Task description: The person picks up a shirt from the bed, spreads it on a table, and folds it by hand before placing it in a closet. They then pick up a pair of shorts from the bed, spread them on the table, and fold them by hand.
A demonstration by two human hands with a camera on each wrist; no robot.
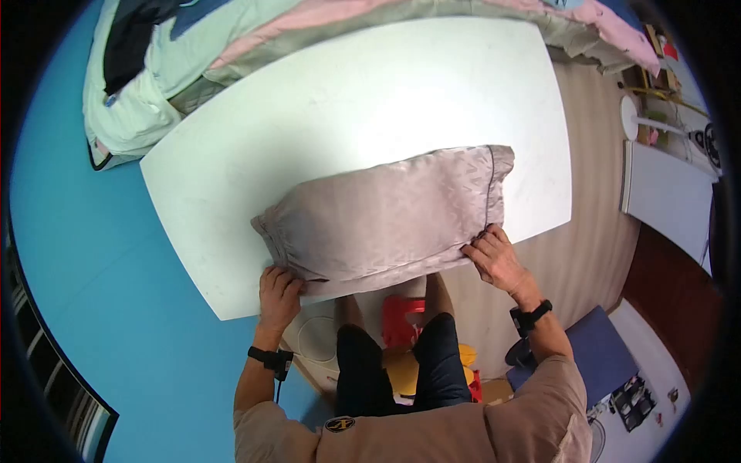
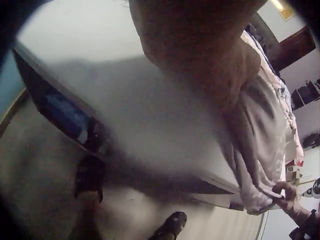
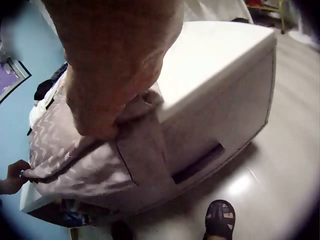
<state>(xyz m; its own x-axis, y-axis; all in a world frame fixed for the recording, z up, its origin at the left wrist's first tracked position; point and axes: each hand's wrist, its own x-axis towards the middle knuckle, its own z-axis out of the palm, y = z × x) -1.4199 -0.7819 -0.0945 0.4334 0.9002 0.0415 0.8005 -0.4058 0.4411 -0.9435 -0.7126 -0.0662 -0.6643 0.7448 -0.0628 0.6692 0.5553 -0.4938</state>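
Note:
A pinkish-grey patterned cloth item [image 1: 386,216] with dark piping near its right end lies across the front of a white table [image 1: 347,100], its near edge at the table's front edge. The left hand [image 1: 280,299] grips its near left corner, fingers curled over the fabric. At the near right corner, beside the piping, the right hand [image 1: 498,262] pinches the fabric. In the left wrist view the cloth [image 2: 260,130] stretches away to the other hand. The right wrist view shows the cloth [image 3: 80,160] hanging over the table edge; the right fingertips are partly hidden there.
A bed with green and pink bedding [image 1: 147,92] stands beyond the table. Under the front edge are the person's legs and a red and yellow stool [image 1: 401,324]. To the right are a white cabinet [image 1: 668,201] and a blue panel [image 1: 602,355].

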